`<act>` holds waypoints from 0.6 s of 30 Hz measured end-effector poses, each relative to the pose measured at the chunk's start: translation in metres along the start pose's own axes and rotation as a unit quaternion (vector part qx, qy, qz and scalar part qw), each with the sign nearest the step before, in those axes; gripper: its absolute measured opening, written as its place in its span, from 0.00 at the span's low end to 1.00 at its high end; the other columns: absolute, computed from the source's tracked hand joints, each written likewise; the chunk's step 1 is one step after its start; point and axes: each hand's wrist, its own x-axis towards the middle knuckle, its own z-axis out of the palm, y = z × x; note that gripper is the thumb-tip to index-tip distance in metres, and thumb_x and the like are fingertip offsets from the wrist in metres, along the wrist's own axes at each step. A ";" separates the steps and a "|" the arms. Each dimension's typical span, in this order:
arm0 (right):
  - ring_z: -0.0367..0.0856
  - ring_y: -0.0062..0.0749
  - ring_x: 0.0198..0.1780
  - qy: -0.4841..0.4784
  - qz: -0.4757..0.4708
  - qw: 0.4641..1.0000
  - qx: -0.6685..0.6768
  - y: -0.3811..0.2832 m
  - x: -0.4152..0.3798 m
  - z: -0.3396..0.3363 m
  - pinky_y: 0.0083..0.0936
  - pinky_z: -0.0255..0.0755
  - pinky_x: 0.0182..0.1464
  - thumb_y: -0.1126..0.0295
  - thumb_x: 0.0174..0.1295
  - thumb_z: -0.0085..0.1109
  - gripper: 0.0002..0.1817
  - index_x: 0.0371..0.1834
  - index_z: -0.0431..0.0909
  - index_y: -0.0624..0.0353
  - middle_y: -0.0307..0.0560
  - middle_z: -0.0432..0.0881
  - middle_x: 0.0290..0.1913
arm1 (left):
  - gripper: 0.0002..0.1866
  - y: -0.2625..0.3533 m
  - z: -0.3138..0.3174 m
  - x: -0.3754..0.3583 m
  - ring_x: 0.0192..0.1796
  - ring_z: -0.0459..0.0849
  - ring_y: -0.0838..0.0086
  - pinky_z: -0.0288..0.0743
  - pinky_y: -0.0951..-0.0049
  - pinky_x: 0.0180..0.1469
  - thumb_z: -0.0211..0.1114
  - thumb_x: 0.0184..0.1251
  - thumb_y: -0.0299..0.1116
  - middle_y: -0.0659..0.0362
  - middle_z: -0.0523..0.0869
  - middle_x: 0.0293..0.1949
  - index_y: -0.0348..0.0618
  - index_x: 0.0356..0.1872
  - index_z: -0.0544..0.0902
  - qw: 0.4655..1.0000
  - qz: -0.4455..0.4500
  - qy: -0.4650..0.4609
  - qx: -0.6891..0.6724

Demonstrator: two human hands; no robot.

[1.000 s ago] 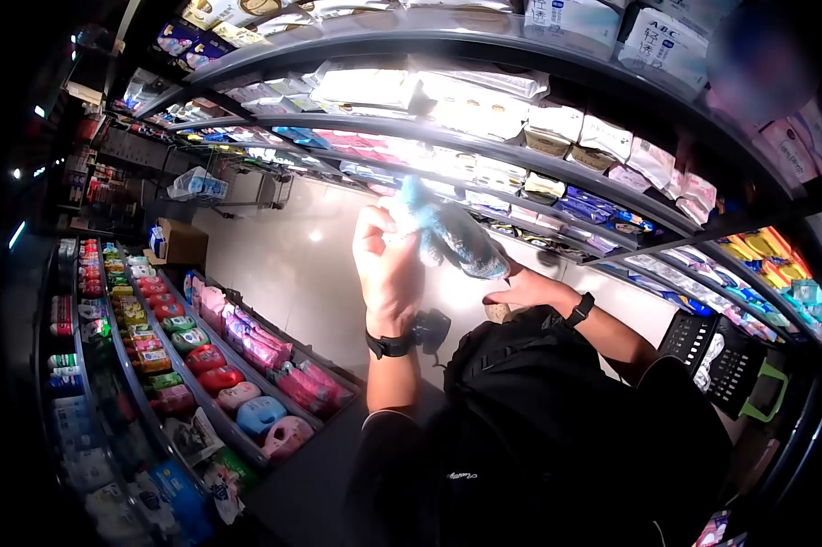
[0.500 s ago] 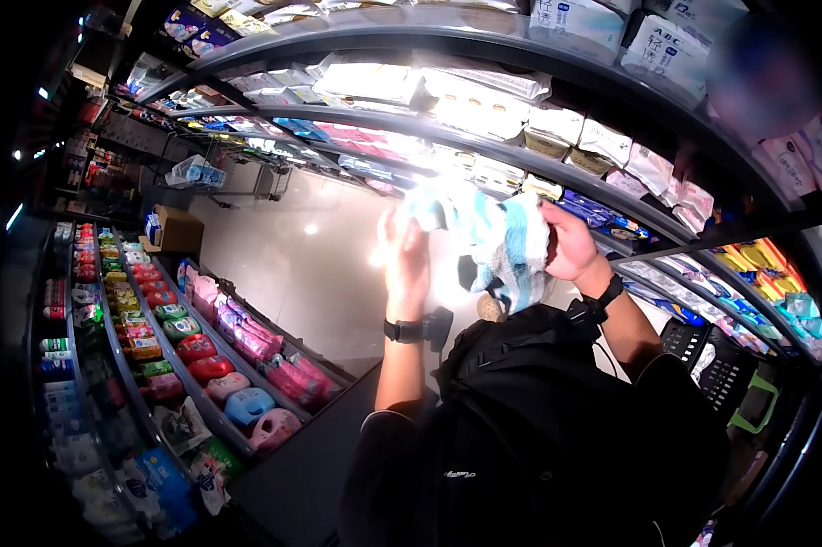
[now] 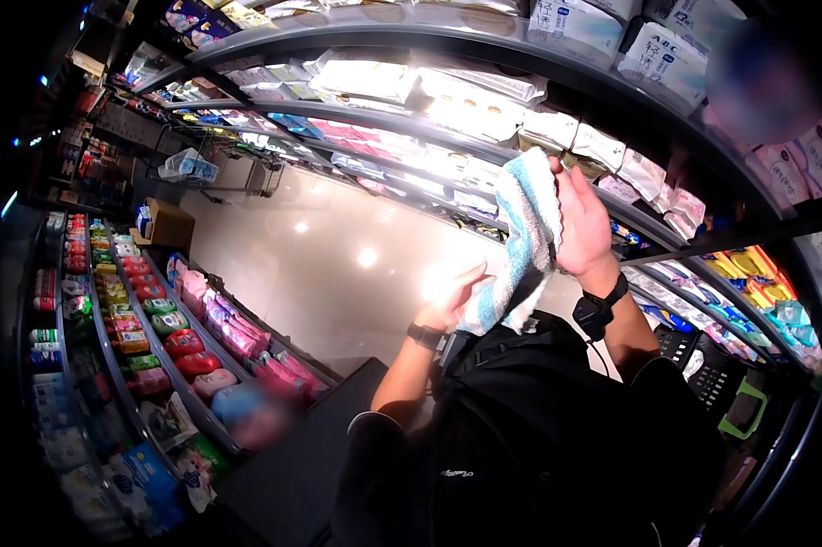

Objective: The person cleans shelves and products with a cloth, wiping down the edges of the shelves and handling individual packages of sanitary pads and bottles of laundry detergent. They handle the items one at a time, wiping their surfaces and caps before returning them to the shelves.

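Observation:
A striped cloth [image 3: 527,232], white and light blue with a grey part, hangs between my hands in front of the shelves. My right hand [image 3: 582,219] is raised at the cloth's upper right edge, its fingers pointing up and partly behind the fabric. Lower down, my left hand [image 3: 456,294] has its fingers closed at the cloth's lower left edge. Both wrists wear dark bands, and a black device [image 3: 593,317] sits at the right wrist.
Shelves of white packages [image 3: 470,105] curve across the top and right. At the left stand shelves of coloured bottles and bags [image 3: 185,343]. A cardboard box [image 3: 167,224], a cart [image 3: 237,173] and tiled floor [image 3: 320,264] lie beyond. A green-handled basket [image 3: 744,407] is at lower right.
The cloth has turned from spread sideways to a long diagonal fold. My left hand has moved down and right; my right hand has risen slightly, with its fingers now pointing up.

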 end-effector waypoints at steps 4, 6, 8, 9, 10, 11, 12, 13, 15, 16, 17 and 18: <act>0.68 0.53 0.68 0.011 -0.014 0.996 -0.090 -0.007 -0.009 0.015 0.43 0.60 0.70 0.72 0.60 0.48 0.44 0.80 0.40 0.51 0.64 0.64 0.69 | 0.19 0.017 -0.002 -0.016 0.56 0.81 0.68 0.76 0.68 0.60 0.57 0.73 0.32 0.51 0.80 0.57 0.31 0.60 0.75 0.990 0.082 -0.066 0.089; 0.67 0.52 0.69 0.037 -0.044 0.982 -0.177 -0.007 -0.016 -0.003 0.42 0.59 0.72 0.79 0.53 0.48 0.49 0.80 0.38 0.51 0.63 0.62 0.71 | 0.22 0.026 0.029 -0.035 0.59 0.80 0.66 0.73 0.66 0.63 0.57 0.72 0.31 0.51 0.80 0.59 0.31 0.63 0.72 0.980 0.167 -0.033 0.102; 0.67 0.49 0.69 0.091 -0.060 0.975 -0.192 -0.003 -0.022 -0.031 0.40 0.60 0.71 0.84 0.51 0.47 0.52 0.80 0.34 0.50 0.63 0.62 0.71 | 0.22 0.027 0.053 -0.049 0.59 0.80 0.64 0.74 0.63 0.62 0.58 0.72 0.36 0.52 0.80 0.57 0.33 0.62 0.73 0.958 0.260 0.052 0.113; 0.68 0.45 0.68 0.119 -0.027 0.974 -0.189 0.000 -0.024 -0.052 0.39 0.64 0.68 0.82 0.54 0.47 0.50 0.80 0.32 0.48 0.60 0.63 0.71 | 0.20 0.028 0.057 -0.051 0.57 0.81 0.65 0.75 0.63 0.60 0.58 0.73 0.36 0.53 0.81 0.56 0.35 0.61 0.73 0.955 0.278 0.051 0.092; 0.68 0.45 0.69 0.162 -0.003 0.969 -0.186 0.007 -0.026 -0.067 0.40 0.62 0.69 0.79 0.57 0.48 0.48 0.80 0.35 0.49 0.58 0.62 0.72 | 0.19 0.029 0.060 -0.053 0.56 0.82 0.65 0.77 0.62 0.59 0.57 0.74 0.36 0.54 0.82 0.54 0.38 0.60 0.74 0.952 0.294 0.051 0.071; 0.67 0.46 0.69 0.205 0.021 0.961 -0.183 0.016 -0.028 -0.081 0.41 0.60 0.70 0.75 0.60 0.48 0.45 0.80 0.38 0.49 0.56 0.62 0.72 | 0.17 0.029 0.061 -0.054 0.54 0.82 0.66 0.78 0.62 0.57 0.56 0.74 0.37 0.55 0.83 0.53 0.41 0.58 0.75 0.948 0.311 0.051 0.050; 0.69 0.43 0.67 0.227 0.043 0.955 -0.185 0.026 -0.029 -0.099 0.40 0.61 0.69 0.74 0.61 0.48 0.44 0.80 0.37 0.48 0.54 0.63 0.71 | 0.15 0.028 0.060 -0.056 0.55 0.82 0.65 0.77 0.62 0.58 0.55 0.76 0.38 0.55 0.83 0.53 0.42 0.57 0.75 0.953 0.300 0.044 0.022; 0.71 0.41 0.65 0.249 0.067 0.948 -0.186 0.033 -0.027 -0.101 0.39 0.63 0.67 0.72 0.63 0.48 0.43 0.80 0.37 0.46 0.52 0.65 0.70 | 0.15 0.029 0.066 -0.056 0.55 0.82 0.66 0.76 0.61 0.59 0.54 0.77 0.40 0.56 0.83 0.54 0.43 0.55 0.76 0.950 0.310 0.035 0.029; 0.75 0.36 0.58 0.271 0.139 0.928 -0.213 0.042 -0.036 -0.094 0.37 0.71 0.59 0.70 0.66 0.46 0.35 0.77 0.47 0.49 0.47 0.71 0.62 | 0.15 0.027 0.074 -0.055 0.56 0.81 0.67 0.75 0.61 0.60 0.53 0.77 0.41 0.57 0.82 0.54 0.44 0.55 0.76 0.936 0.349 0.050 0.010; 0.75 0.36 0.58 0.289 0.145 0.934 -0.152 0.048 -0.040 -0.101 0.38 0.71 0.60 0.68 0.68 0.45 0.29 0.73 0.53 0.50 0.46 0.73 0.60 | 0.15 0.026 0.077 -0.055 0.56 0.81 0.67 0.75 0.61 0.60 0.52 0.78 0.41 0.57 0.82 0.54 0.44 0.55 0.76 0.930 0.364 0.055 0.005; 0.75 0.36 0.58 0.307 0.152 0.935 -0.091 0.055 -0.042 -0.113 0.39 0.71 0.61 0.67 0.70 0.44 0.24 0.69 0.59 0.51 0.45 0.74 0.58 | 0.15 0.027 0.079 -0.055 0.56 0.81 0.68 0.75 0.61 0.60 0.52 0.78 0.42 0.57 0.82 0.55 0.45 0.56 0.76 0.926 0.374 0.055 0.012; 0.74 0.37 0.58 0.258 0.176 0.950 -0.003 0.058 -0.041 -0.111 0.38 0.69 0.64 0.66 0.73 0.43 0.16 0.62 0.66 0.52 0.45 0.75 0.56 | 0.16 0.026 0.082 -0.056 0.57 0.80 0.68 0.75 0.62 0.60 0.52 0.78 0.42 0.57 0.82 0.55 0.45 0.56 0.76 0.922 0.382 0.057 0.018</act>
